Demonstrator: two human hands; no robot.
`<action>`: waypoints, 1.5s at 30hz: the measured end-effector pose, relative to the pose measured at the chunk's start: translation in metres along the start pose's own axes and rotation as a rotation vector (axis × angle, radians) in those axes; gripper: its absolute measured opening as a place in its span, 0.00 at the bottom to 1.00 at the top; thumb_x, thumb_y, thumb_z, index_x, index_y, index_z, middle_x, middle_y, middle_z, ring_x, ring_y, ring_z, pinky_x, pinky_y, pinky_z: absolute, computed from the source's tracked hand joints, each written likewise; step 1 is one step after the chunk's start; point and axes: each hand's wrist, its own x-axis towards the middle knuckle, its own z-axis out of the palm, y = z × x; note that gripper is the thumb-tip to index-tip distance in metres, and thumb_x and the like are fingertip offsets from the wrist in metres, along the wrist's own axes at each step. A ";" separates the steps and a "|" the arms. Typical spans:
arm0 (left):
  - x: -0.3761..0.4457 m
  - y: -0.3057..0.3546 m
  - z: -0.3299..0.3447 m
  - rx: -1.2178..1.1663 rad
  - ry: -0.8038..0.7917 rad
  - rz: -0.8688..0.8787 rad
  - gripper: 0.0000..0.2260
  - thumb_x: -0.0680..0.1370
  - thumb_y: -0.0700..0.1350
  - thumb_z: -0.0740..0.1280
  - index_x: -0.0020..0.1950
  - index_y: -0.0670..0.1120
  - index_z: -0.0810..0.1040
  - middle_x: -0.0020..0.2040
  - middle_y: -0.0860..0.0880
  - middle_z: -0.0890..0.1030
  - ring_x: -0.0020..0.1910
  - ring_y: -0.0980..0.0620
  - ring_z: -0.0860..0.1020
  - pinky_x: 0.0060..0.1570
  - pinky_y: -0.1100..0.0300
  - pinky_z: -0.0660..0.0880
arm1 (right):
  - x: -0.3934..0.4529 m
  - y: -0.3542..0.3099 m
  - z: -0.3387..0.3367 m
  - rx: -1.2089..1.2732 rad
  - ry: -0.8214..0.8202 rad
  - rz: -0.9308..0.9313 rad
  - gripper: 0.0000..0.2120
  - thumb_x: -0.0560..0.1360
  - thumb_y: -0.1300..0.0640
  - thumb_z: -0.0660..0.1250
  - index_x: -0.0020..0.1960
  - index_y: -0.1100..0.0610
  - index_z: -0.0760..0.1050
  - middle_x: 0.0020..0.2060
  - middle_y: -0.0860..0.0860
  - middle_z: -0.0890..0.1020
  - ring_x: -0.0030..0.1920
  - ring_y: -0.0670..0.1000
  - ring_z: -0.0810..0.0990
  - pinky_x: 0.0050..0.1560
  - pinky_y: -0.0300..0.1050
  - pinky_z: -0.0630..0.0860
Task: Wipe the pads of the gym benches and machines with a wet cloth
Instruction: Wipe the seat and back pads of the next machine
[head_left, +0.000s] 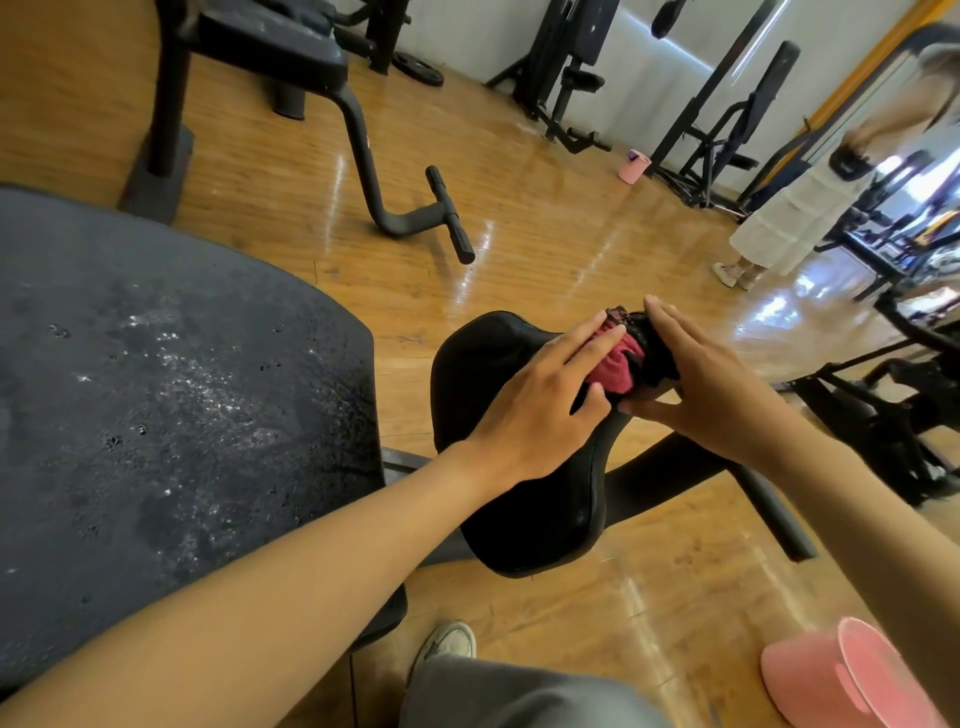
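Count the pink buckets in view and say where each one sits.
2. One pink bucket is on the floor at the bottom right, near the person's right arm. A smaller-looking pink bucket stands far off by the black machines at the wall. Equipment may hide others.

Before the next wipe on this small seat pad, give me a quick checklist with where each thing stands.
1. Cloth on the pad: ok. The red and black cloth is bunched at the far end of the small seat pad.
2. Left hand on the cloth: ok, fingers laid flat over it.
3. Right hand on the cloth: ok, fingers straight along its right side.
4. Cloth wet enough: cannot tell.
5. Large pad already done: looks ok, it shows water droplets.
6. Water within reach: cannot tell. A pink basin lies at lower right, its contents hidden.
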 end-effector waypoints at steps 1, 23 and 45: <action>0.005 0.004 0.001 -0.017 0.001 -0.034 0.25 0.85 0.49 0.58 0.82 0.51 0.60 0.83 0.52 0.57 0.81 0.52 0.58 0.74 0.52 0.66 | -0.001 0.004 -0.002 -0.006 -0.004 -0.012 0.54 0.71 0.46 0.76 0.84 0.53 0.45 0.82 0.50 0.53 0.81 0.52 0.52 0.80 0.54 0.59; 0.011 -0.018 0.041 -0.011 0.230 0.083 0.26 0.82 0.36 0.67 0.80 0.43 0.66 0.80 0.46 0.67 0.81 0.50 0.60 0.77 0.52 0.64 | -0.017 0.023 0.007 0.031 0.022 -0.030 0.50 0.76 0.58 0.73 0.84 0.51 0.40 0.83 0.49 0.52 0.81 0.52 0.55 0.76 0.45 0.60; 0.032 -0.034 0.019 -0.020 0.227 -0.180 0.21 0.85 0.40 0.61 0.79 0.46 0.68 0.76 0.45 0.72 0.76 0.48 0.70 0.74 0.52 0.69 | -0.001 0.005 0.033 -0.400 0.206 -0.296 0.28 0.84 0.54 0.57 0.81 0.63 0.56 0.81 0.58 0.57 0.83 0.56 0.46 0.82 0.51 0.46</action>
